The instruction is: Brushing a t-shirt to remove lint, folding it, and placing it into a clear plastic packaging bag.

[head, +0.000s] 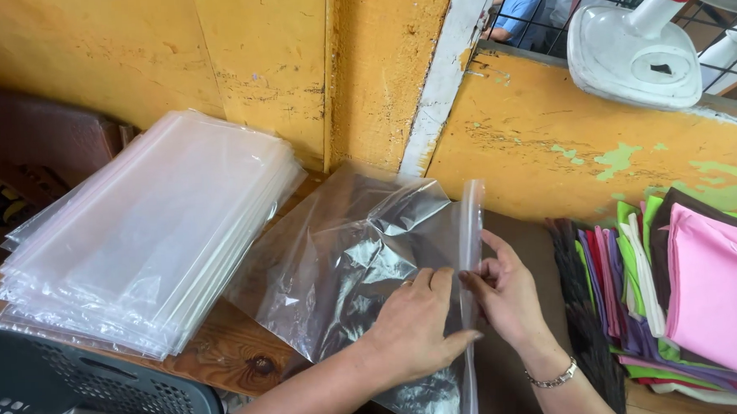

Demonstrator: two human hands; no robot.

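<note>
Two bare forearms, no sleeves reaching into view. Wore a thin ring (406, 283) on one finger of the left hand (415, 325), metallic, too small to tell more. Wore a slim bracelet (552, 380) on the wrist of the right hand (505, 296), silvery, made of small links, sitting loosely just below the hand. Nails kept short and plain, without visible polish. No gloves, no watch face showing, no other jewellery or markings visible on either arm. Upper arms and shoulders fell outside the picture.
</note>
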